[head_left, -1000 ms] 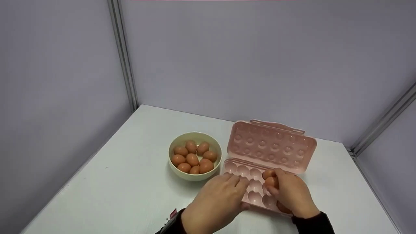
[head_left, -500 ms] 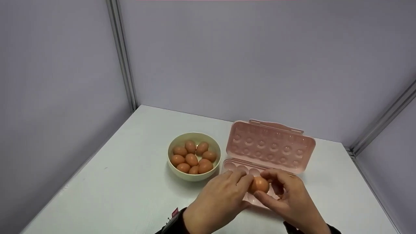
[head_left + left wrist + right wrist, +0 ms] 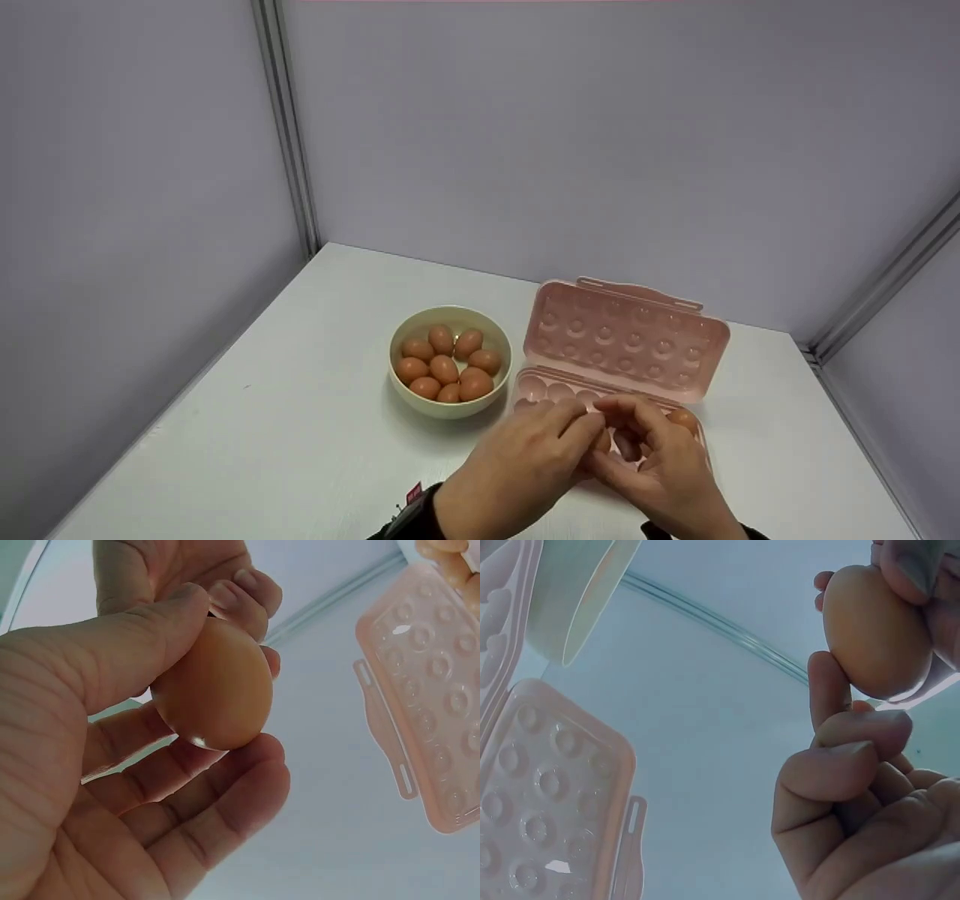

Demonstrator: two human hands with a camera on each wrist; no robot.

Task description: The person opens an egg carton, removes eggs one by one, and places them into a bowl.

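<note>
1. Over the pink egg tray (image 3: 559, 391), the left hand (image 3: 517, 469) pinches a brown egg (image 3: 214, 686) between thumb and fingers.
2. Its neighbour, the right hand (image 3: 660, 469), has curled fingers; it seems to touch the egg too.
3. Beside the tray stands a bowl (image 3: 450, 409) of eggs.

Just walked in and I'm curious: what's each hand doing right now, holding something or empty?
Left hand: thumb and fingers curled round a brown egg, holding it.
Right hand: fingers curled, fingertips touching the same egg; a real grip cannot be told.

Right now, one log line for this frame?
left hand: grips egg | right hand: fingers touch egg | egg carton: lid open | bowl: eggs inside
</note>
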